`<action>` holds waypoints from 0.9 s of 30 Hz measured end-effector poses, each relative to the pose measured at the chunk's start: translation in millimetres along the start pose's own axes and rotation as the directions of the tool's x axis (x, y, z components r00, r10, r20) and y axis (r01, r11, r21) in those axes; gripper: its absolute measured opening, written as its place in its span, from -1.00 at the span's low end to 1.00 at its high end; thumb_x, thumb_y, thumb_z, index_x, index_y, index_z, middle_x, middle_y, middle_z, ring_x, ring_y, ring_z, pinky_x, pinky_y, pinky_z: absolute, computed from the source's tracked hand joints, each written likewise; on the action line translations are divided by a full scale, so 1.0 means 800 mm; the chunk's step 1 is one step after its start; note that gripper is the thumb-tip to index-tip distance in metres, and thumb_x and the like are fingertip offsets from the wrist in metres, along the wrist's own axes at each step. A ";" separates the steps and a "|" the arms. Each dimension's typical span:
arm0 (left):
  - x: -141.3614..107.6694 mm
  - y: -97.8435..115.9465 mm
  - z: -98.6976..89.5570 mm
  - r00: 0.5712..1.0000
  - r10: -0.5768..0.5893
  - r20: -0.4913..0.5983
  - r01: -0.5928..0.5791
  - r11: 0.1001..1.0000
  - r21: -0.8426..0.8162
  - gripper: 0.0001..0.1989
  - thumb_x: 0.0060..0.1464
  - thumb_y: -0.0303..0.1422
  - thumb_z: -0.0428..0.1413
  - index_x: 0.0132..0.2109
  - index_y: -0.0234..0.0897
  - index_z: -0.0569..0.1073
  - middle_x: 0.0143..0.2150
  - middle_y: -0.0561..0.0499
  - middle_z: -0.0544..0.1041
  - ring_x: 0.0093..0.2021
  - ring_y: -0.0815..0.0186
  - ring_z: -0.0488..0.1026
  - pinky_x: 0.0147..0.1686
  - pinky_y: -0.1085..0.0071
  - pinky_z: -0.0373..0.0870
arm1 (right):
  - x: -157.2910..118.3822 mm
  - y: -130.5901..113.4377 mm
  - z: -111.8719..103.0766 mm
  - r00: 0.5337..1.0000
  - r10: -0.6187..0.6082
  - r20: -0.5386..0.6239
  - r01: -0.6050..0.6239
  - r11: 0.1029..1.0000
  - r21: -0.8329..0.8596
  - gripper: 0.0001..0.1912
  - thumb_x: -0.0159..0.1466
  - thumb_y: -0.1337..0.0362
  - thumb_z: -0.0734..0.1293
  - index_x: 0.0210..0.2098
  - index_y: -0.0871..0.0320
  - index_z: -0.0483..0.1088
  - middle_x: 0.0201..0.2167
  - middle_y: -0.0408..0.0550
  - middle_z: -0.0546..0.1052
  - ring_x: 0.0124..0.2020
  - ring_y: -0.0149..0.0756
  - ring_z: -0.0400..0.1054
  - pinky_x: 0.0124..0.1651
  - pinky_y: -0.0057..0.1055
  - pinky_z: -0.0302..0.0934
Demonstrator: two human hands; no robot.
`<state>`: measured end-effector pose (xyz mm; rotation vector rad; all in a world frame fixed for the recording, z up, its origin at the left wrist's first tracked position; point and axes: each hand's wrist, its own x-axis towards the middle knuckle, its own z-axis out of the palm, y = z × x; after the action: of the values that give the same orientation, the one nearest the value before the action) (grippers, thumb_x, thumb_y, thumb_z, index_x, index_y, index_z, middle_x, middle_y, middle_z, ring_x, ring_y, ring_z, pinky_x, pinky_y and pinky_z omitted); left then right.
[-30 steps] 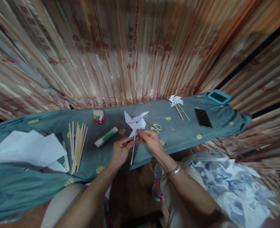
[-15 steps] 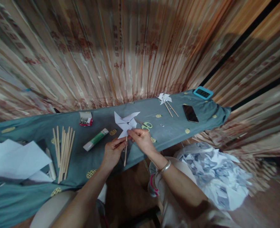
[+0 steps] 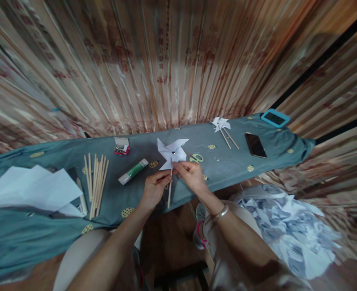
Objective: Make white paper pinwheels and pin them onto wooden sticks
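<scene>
A white paper pinwheel (image 3: pixel 172 153) with a dark metal pin at its centre is fixed on a thin wooden stick (image 3: pixel 169 196). My left hand (image 3: pixel 155 186) is closed around the stick just under the blades. On the other side, my right hand (image 3: pixel 191 174) pinches at the lower blade, close to the top of the stick; its fingertips partly cover that spot. Behind my right hand lie scissors (image 3: pixel 196 158) with yellow-green handles. A green and white glue stick (image 3: pixel 133 171) rests to the left of the pinwheel.
Several wooden sticks (image 3: pixel 98 186) and white paper sheets (image 3: pixel 35 188) lie at left. A small box of metal pins (image 3: pixel 121 146) stands behind the glue. Finished pinwheels (image 3: pixel 221 124), a phone (image 3: pixel 256 145) and a blue-framed clock (image 3: pixel 275 118) are at right. A bag of paper scraps (image 3: pixel 287 226) sits below.
The camera view has turned left, so everything sits further right. Both hands keep hold of the pinwheel, with only slight shifts of the fingers.
</scene>
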<state>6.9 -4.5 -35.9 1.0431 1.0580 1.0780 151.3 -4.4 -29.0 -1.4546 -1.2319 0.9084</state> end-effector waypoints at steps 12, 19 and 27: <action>-0.001 0.004 0.000 1.000 -0.001 -0.013 0.001 1.000 -0.004 -0.75 -0.24 -0.29 0.32 -0.32 -0.26 0.68 -0.38 -0.01 0.65 -0.39 0.31 0.48 -0.32 0.43 0.42 | -0.004 -0.005 -0.005 1.000 -0.003 0.013 0.003 0.999 -0.033 -0.54 0.20 -0.08 0.34 -0.58 0.16 0.49 -0.67 -0.18 0.44 -0.60 -0.43 0.20 -0.45 -0.45 0.13; 0.002 0.003 0.000 1.000 0.005 -0.016 -0.005 1.000 -0.015 -0.75 -0.22 -0.30 0.31 -0.29 -0.26 0.68 -0.34 -0.03 0.66 -0.38 0.33 0.48 -0.29 0.44 0.40 | -0.009 -0.004 -0.006 1.000 -0.012 0.024 0.014 0.997 -0.077 -0.51 0.21 -0.13 0.31 -0.56 0.16 0.49 -0.66 -0.15 0.46 -0.60 -0.42 0.24 -0.46 -0.46 0.13; 0.004 0.003 -0.003 0.999 0.014 -0.039 -0.016 0.998 -0.057 -0.75 -0.24 -0.30 0.32 -0.30 -0.26 0.68 -0.35 -0.04 0.65 -0.37 0.29 0.49 -0.28 0.39 0.43 | -0.017 -0.003 -0.004 0.999 -0.029 0.046 0.034 0.992 -0.122 -0.59 0.20 -0.05 0.33 -0.54 0.15 0.51 -0.61 -0.14 0.53 -0.59 -0.40 0.28 -0.45 -0.46 0.16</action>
<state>4.9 -0.9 -34.0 0.9893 1.0456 1.1384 151.0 -18.6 -26.7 -1.5144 -1.3606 0.8602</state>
